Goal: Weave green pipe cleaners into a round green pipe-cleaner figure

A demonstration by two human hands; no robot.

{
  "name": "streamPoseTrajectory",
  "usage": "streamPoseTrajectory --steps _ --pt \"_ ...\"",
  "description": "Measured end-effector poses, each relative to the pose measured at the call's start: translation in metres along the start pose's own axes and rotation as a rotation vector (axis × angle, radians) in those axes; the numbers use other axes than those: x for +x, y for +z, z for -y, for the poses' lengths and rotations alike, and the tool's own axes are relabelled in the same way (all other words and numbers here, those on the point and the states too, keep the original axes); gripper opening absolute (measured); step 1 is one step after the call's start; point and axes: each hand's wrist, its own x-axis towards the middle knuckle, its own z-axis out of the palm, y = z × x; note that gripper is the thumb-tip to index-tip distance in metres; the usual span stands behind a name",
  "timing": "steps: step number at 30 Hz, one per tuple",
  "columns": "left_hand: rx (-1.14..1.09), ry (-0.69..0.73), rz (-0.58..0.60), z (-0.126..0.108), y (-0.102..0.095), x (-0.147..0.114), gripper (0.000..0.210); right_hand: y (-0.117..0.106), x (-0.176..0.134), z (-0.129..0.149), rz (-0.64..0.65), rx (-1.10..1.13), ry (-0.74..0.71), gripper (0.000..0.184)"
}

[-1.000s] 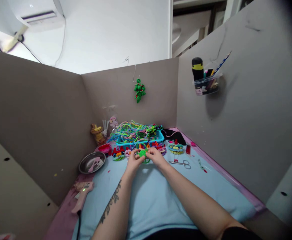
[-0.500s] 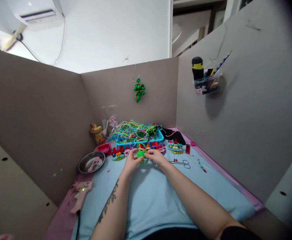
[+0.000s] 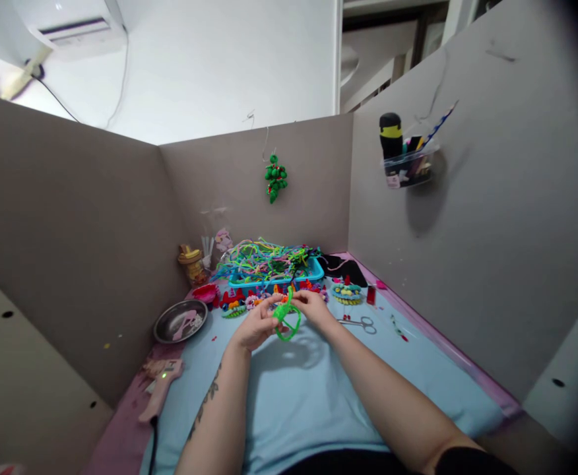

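A bright green pipe cleaner (image 3: 295, 330), coiled into a small clump with a wide loop hanging from it, is held above the blue cloth. My left hand (image 3: 256, 324) pinches the clump between thumb and fingers. At the upper strand, the closed fingertips of my right hand (image 3: 311, 307) appear to grip the same piece; the exact contact is too small to be sure. Just beyond both hands lie several colourful fuzzy figures (image 3: 233, 302), partly covered by my fingers. Scissors (image 3: 365, 324) rest to the right of my right hand.
Tangled coloured strands fill a blue tray (image 3: 319, 269) at the back. On the left are a metal bowl (image 3: 159, 328) and a pink glue gun (image 3: 159, 389) with its cord. A blue-yellow fuzzy piece (image 3: 347, 292) sits at right. Grey panels (image 3: 254, 142) enclose the table.
The green piece has turned, so its loop now hangs open toward me. My left hand has shifted slightly left and down, while my right fingers have moved off the clump to the upper strand.
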Motion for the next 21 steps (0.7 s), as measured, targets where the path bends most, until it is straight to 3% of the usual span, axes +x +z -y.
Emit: streamPoseTrajectory --steps 4,9,11,16,19,21 --pt "-0.024 0.008 0.014 0.001 -0.004 0.0 0.062 -0.001 -0.002 0.003 0.015 0.003 0.015 0.02" --pt "-0.013 -0.006 -0.006 0.001 -0.004 0.0 0.063 0.003 -0.004 0.002 0.158 0.044 0.07 0.026" --pt "0.008 -0.007 -0.018 0.001 -0.004 0.0 0.064 0.003 -0.004 0.001 0.093 0.072 0.068 0.025" --pt "0.152 -0.059 -0.124 0.001 -0.008 0.001 0.063 -0.01 0.003 0.0 -0.272 0.179 0.059 0.029" --pt "0.2 -0.091 -0.192 0.003 -0.013 0.003 0.065 -0.021 0.006 0.005 -0.345 0.239 0.063 0.035" --pt "0.199 -0.087 -0.207 0.004 -0.016 0.003 0.065 -0.023 0.005 0.01 -0.301 0.294 0.064 0.036"
